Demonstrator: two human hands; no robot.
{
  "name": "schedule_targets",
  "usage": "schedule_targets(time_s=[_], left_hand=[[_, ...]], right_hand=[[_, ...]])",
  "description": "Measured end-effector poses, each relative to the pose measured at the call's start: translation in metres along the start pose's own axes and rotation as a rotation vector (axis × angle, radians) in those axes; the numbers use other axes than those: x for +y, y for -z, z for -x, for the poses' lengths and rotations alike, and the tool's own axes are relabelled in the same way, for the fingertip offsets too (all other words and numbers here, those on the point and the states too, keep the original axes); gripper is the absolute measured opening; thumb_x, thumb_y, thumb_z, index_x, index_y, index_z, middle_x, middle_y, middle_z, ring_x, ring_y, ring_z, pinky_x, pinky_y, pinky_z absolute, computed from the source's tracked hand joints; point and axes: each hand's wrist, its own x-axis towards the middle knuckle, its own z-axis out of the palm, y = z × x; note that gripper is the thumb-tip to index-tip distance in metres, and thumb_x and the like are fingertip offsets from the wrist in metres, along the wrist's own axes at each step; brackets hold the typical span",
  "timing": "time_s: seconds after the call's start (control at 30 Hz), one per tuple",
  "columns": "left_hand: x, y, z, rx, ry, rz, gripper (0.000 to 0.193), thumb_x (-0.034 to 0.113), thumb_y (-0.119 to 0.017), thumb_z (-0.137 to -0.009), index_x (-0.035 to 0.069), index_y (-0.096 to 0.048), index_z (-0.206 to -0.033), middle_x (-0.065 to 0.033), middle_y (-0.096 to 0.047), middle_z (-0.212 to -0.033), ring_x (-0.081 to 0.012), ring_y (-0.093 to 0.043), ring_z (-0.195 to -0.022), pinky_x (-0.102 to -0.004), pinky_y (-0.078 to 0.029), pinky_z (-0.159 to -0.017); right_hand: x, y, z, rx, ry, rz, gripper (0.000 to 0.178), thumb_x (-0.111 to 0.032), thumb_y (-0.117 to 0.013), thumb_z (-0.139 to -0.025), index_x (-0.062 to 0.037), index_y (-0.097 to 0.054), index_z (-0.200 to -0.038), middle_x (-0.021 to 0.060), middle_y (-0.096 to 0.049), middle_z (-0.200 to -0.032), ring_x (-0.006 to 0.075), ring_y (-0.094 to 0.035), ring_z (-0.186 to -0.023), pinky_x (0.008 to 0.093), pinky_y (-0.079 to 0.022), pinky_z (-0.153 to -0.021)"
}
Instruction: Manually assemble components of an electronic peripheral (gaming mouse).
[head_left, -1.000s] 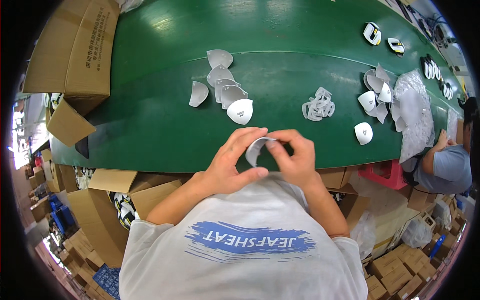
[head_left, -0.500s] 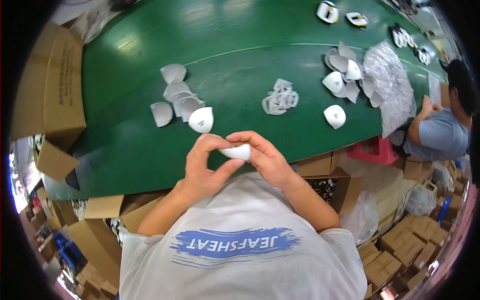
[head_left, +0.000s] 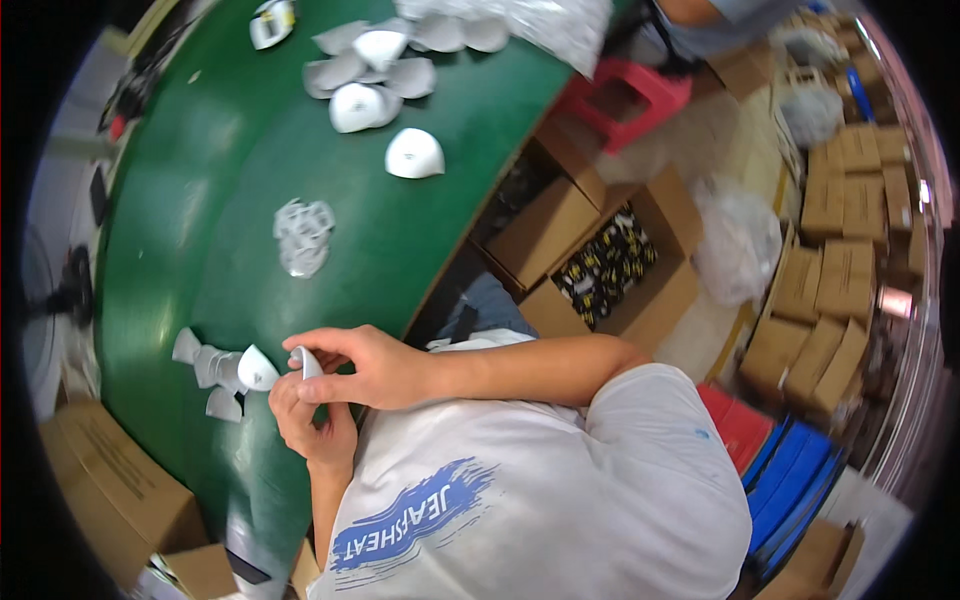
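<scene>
Both hands meet at the near edge of the green worktop (head_left: 200, 200) — the right hand (head_left: 365, 368) pinches a small white cup-shaped piece (head_left: 306, 362) between thumb and fingers, and the left hand (head_left: 310, 420) closes on it from below. Just beside them, touching the held piece or nearly so, lies a small pile of white pieces (head_left: 222, 372). Farther out sits a crumpled clear wrapper (head_left: 303, 236), then a lone white dome (head_left: 414, 154) — and beyond it a larger heap of white pieces (head_left: 380, 70). Open cardboard boxes (head_left: 600, 265) stand on the floor to the right.
</scene>
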Motion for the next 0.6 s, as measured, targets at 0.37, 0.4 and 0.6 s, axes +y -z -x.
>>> schedule_targets(time_s=[0.37, 0.4, 0.6], left_hand=[[0.002, 0.007, -0.024, -0.082, -0.06, 0.041, 0.036, 0.01, -0.085, -0.1, 0.006, -0.069, -0.132, -0.0196, -0.075, -0.138, -0.041, -0.071, -0.122, -0.0515, -0.056, -0.107], [0.002, 0.011, -0.022, -0.036, -0.006, -0.003, 0.032, 0.005, -0.08, -0.102, 0.004, -0.069, -0.133, -0.0205, -0.075, -0.138, -0.0394, -0.072, -0.124, -0.0505, -0.057, -0.108], [-0.013, 0.047, 0.023, 0.133, 0.234, -0.111, 0.029, 0.0, -0.072, -0.109, 0.001, -0.068, -0.137, -0.0204, -0.074, -0.14, -0.0355, -0.071, -0.13, -0.0486, -0.055, -0.116]], right_hand=[[-0.019, 0.058, 0.042, 0.182, 0.392, 0.614, 0.071, -0.024, -0.09, -0.097, -0.0037, -0.065, -0.161, 0.0137, -0.082, -0.137, 0.0263, -0.078, -0.114, 0.0381, -0.065, -0.09], [-0.02, 0.062, 0.04, 0.183, 0.427, 0.647, 0.071, -0.022, -0.091, -0.095, -0.002, -0.067, -0.158, 0.0134, -0.082, -0.134, 0.0286, -0.078, -0.112, 0.0399, -0.065, -0.091], [-0.015, 0.054, 0.016, 0.027, 0.628, 0.961, 0.066, -0.022, -0.09, -0.092, -0.0024, -0.07, -0.151, 0.0138, -0.079, -0.14, 0.0333, -0.075, -0.12, 0.0473, -0.059, -0.107]])
